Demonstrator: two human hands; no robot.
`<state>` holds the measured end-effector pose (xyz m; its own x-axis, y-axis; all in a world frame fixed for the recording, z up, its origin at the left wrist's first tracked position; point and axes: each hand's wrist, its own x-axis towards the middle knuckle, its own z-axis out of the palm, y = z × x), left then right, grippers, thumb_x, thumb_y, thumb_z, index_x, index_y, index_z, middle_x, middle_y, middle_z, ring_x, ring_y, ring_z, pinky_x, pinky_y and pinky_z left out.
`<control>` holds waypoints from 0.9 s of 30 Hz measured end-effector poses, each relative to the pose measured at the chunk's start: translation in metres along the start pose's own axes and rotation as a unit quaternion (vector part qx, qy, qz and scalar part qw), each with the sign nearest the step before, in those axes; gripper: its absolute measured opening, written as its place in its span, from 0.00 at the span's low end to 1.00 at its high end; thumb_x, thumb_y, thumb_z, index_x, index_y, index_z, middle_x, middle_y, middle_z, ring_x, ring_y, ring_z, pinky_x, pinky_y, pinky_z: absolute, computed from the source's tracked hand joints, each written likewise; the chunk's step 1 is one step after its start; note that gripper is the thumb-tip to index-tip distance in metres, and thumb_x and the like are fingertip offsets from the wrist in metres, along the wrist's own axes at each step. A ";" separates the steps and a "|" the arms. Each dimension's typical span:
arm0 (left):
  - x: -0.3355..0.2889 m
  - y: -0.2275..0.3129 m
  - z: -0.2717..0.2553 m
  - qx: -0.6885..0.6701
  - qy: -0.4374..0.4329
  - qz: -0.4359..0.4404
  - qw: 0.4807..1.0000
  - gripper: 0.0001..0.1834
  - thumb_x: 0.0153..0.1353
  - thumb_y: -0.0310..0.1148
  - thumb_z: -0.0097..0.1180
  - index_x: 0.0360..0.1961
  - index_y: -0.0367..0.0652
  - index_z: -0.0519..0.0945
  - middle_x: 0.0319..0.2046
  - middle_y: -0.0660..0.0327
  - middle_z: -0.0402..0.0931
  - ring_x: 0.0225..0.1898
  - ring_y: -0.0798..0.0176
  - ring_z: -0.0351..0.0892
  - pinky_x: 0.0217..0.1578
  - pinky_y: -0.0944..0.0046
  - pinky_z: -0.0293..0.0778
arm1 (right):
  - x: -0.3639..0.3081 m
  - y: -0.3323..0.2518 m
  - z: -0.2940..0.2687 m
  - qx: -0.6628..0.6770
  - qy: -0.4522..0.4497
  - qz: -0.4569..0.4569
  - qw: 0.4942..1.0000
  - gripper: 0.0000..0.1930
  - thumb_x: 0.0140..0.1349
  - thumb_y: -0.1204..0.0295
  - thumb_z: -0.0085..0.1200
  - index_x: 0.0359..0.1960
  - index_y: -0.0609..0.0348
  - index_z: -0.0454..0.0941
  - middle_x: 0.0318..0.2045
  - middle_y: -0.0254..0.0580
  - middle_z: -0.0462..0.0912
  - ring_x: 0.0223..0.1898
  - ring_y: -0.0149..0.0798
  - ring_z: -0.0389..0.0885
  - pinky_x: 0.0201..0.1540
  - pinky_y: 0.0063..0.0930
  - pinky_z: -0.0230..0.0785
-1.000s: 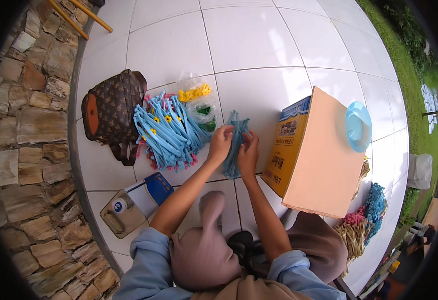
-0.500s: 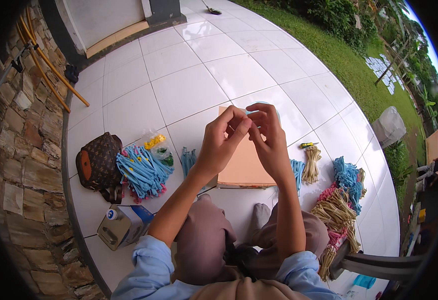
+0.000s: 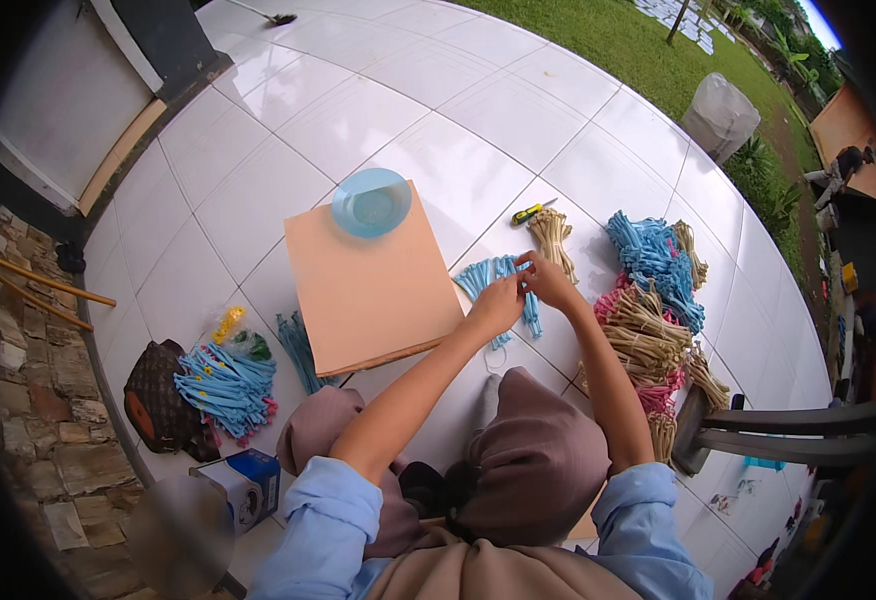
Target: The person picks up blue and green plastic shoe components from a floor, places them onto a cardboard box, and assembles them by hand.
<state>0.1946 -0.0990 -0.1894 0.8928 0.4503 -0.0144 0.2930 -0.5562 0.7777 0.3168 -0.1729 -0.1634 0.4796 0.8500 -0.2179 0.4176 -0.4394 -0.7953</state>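
My left hand point(image 3: 498, 304) and my right hand point(image 3: 550, 280) meet right of the board, over a fanned bundle of light blue cord-like strips point(image 3: 488, 275). The fingers of both hands are drawn together, tips close to one another. What they hold, if anything, is hidden. A pale ring-like loop point(image 3: 496, 358) lies on the floor just below the strips. The peach-coloured flat board point(image 3: 368, 290) lies in front of my knees, with a translucent blue bowl point(image 3: 371, 203) on its far edge. Another bunch of blue strips point(image 3: 305, 350) pokes out at the board's left side.
Beyond my right hand lie a beige strip bundle point(image 3: 553, 243) and a yellow-black handled tool point(image 3: 533, 212). Piled blue bundles point(image 3: 653, 262) and beige bundles point(image 3: 643, 335) are farther right. At left are a brown patterned bag point(image 3: 158, 400), more blue strips point(image 3: 226, 388) and a can point(image 3: 243, 485).
Both hands have moved from above the board to the blue strips at its right, staying close together. The view has swung right, so the board and bowl now show uncovered.
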 end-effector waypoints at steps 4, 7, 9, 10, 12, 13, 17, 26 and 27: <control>-0.013 -0.039 0.092 -0.017 -0.003 -0.060 0.998 0.14 0.51 0.25 0.53 0.41 0.39 0.71 0.38 0.48 0.71 0.44 0.47 0.71 0.45 0.51 0.67 | -0.004 0.122 0.058 -0.035 0.039 0.088 0.995 0.09 0.57 0.77 0.49 0.39 0.65 0.72 0.28 0.47 0.80 0.25 0.33 0.80 0.27 0.25 0.74; -0.033 -0.086 0.105 0.119 0.081 -0.137 0.980 0.22 0.49 0.23 0.56 0.47 0.41 0.66 0.47 0.49 0.61 0.49 0.44 0.64 0.47 0.50 0.66 | -0.012 0.132 0.101 0.123 0.035 0.193 0.973 0.11 0.57 0.77 0.49 0.42 0.66 0.68 0.29 0.47 0.80 0.26 0.34 0.80 0.28 0.26 0.75; -0.032 -0.091 0.109 0.135 0.065 -0.154 0.977 0.23 0.49 0.24 0.56 0.48 0.41 0.66 0.46 0.50 0.62 0.49 0.45 0.64 0.47 0.51 0.66 | -0.013 0.150 0.114 0.213 0.095 0.228 0.945 0.18 0.57 0.77 0.51 0.48 0.65 0.61 0.28 0.47 0.79 0.26 0.34 0.80 0.28 0.26 0.75; -0.032 -0.092 0.111 0.152 0.060 -0.165 0.973 0.24 0.49 0.24 0.57 0.49 0.42 0.66 0.46 0.50 0.62 0.49 0.46 0.64 0.47 0.52 0.67 | -0.013 0.157 0.121 0.215 0.093 0.240 0.942 0.18 0.57 0.77 0.51 0.48 0.65 0.61 0.28 0.47 0.79 0.26 0.34 0.80 0.28 0.26 0.75; -0.029 -0.090 0.115 0.165 0.040 -0.164 0.972 0.26 0.48 0.25 0.59 0.50 0.42 0.66 0.45 0.52 0.62 0.49 0.49 0.65 0.45 0.53 0.68 | -0.007 0.167 0.133 0.196 0.198 0.249 0.928 0.21 0.56 0.76 0.54 0.48 0.64 0.59 0.27 0.45 0.79 0.25 0.34 0.79 0.27 0.24 0.74; -0.026 -0.089 0.117 0.174 0.044 -0.153 0.972 0.26 0.47 0.25 0.60 0.50 0.43 0.66 0.45 0.52 0.63 0.48 0.49 0.66 0.44 0.53 0.68 | -0.006 0.172 0.136 0.163 0.216 0.247 0.930 0.24 0.54 0.75 0.57 0.49 0.64 0.57 0.28 0.45 0.78 0.25 0.34 0.78 0.29 0.25 0.73; -0.027 -0.106 0.112 0.147 0.046 -0.125 0.980 0.25 0.49 0.25 0.60 0.49 0.43 0.66 0.42 0.52 0.63 0.42 0.47 0.70 0.39 0.51 0.69 | 0.005 0.137 0.145 0.175 0.231 0.191 0.938 0.28 0.52 0.77 0.58 0.52 0.64 0.56 0.36 0.50 0.73 0.31 0.39 0.75 0.35 0.31 0.69; -0.002 -0.065 0.098 -0.128 0.218 -0.119 0.960 0.13 0.62 0.31 0.49 0.46 0.38 0.72 0.37 0.53 0.73 0.36 0.58 0.74 0.37 0.61 0.70 | -0.002 0.115 0.114 0.322 0.270 0.172 0.891 0.24 0.66 0.69 0.44 0.59 0.61 0.47 0.41 0.49 0.74 0.36 0.34 0.76 0.40 0.24 0.70; 0.003 -0.058 0.092 -0.128 0.221 -0.117 0.960 0.13 0.62 0.31 0.49 0.46 0.38 0.72 0.37 0.53 0.73 0.36 0.58 0.74 0.37 0.61 0.70 | -0.003 0.104 0.108 0.322 0.271 0.168 0.892 0.24 0.66 0.69 0.44 0.59 0.61 0.47 0.41 0.49 0.74 0.36 0.34 0.76 0.40 0.24 0.70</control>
<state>0.2117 -0.1297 -0.2924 0.5646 0.8252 0.0168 0.3235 -0.2400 0.9153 0.2752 -0.1898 -0.3069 0.8692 0.3602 -0.3388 -0.2659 -0.2373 -0.9344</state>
